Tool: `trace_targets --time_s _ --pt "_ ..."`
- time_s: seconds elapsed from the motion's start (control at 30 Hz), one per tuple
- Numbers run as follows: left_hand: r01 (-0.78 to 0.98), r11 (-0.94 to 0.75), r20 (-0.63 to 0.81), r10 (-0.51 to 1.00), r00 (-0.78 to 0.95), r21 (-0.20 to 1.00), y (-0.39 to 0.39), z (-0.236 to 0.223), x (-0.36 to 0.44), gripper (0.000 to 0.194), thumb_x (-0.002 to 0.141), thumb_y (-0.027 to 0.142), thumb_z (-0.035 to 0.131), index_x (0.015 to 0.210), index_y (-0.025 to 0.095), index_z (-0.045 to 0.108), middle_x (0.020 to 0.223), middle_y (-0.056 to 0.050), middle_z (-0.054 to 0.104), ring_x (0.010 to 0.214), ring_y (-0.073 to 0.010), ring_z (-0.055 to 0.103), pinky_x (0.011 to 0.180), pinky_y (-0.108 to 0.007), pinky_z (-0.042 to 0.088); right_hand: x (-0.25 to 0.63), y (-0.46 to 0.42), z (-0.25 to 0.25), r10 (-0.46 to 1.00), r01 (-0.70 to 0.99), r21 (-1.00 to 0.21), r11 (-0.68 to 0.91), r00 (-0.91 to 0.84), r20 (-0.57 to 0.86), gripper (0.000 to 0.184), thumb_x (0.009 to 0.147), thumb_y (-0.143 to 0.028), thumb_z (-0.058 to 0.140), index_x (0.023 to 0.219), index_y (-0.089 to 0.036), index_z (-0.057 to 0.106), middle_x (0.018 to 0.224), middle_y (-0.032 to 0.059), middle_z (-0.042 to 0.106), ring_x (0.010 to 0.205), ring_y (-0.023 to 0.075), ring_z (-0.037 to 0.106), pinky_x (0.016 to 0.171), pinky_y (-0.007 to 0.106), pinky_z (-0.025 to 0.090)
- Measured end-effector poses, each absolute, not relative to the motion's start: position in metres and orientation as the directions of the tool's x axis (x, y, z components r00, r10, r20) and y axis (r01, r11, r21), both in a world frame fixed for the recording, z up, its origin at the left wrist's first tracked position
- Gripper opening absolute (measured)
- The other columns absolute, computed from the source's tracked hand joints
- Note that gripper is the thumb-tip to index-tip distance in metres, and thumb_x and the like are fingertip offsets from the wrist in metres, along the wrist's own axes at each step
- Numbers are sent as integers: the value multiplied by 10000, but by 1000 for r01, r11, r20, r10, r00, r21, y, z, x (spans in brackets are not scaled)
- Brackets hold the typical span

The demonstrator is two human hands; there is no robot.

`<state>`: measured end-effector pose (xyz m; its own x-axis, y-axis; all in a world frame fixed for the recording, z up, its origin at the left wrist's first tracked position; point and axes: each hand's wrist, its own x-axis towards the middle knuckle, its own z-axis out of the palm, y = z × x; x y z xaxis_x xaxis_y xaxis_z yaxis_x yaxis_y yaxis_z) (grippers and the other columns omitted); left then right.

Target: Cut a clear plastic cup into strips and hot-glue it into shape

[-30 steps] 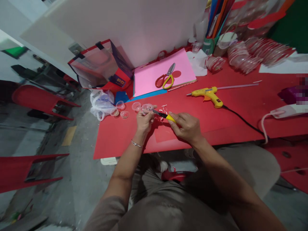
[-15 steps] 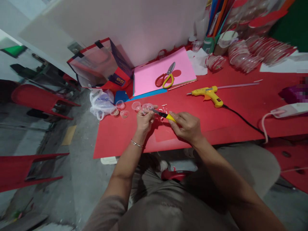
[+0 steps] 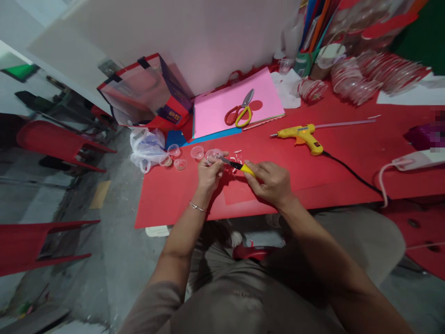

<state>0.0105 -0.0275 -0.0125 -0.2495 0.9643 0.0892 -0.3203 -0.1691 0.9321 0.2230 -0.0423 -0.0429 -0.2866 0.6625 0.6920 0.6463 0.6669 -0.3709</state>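
My left hand is closed around the edge of a clear plastic piece with a rounded, cup-like shape. In my right hand is a yellow and black utility knife, its blade pointing left and meeting the clear plastic near my left fingertips. Small pale shavings lie on the red tabletop just beyond the knife. Left of my left hand stand several small clear plastic cups. Exactly where the blade touches is too small to make out.
A yellow glue gun lies to the right, its black cord running to a power strip. Scissors rest on pink paper. A white plastic bag and a carry bag stand left; stacked clear lids stand back right.
Almost nothing differs. Both hands, the knife and the clear plastic piece keep nearly the same positions, with only a very slight shift of the whole view.
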Motion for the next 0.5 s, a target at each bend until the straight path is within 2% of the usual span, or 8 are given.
trace_targets --time_s 0.2,0.37,0.43,0.5 --pt "-288 -169 101 966 -238 942 -30 -9 10 525 614 490 997 565 134 614 905 -94 826 355 9 377 352 -194 262 222 -42 -44 656 681 -341 648 -271 705 347 1016 -359 632 1302 -208 759 874 68 762 814 186 652 683 299 415" --pt "-294 -187 122 966 -227 937 -30 -10 10 527 660 475 978 552 143 583 871 -84 816 351 15 350 340 -192 232 223 -42 -43 646 694 -317 646 -276 712 362 1006 -353 644 1327 -222 747 890 67 765 824 190 647 681 303 410" --pt "-287 -171 108 969 -224 943 -30 -11 10 483 670 488 971 597 150 633 744 -48 776 345 6 344 341 -194 222 222 -42 -43 651 704 -313 638 -275 707 369 1002 -352 648 1336 -227 743 898 70 767 828 194 647 682 307 410" --pt "-272 -151 91 971 -222 950 -31 -11 10 443 674 515 963 672 155 705 555 11 662 332 -6 328 345 -197 201 222 -43 -44 645 708 -308 636 -268 715 373 1001 -353 650 1339 -224 744 896 72 768 821 195 648 676 308 408"
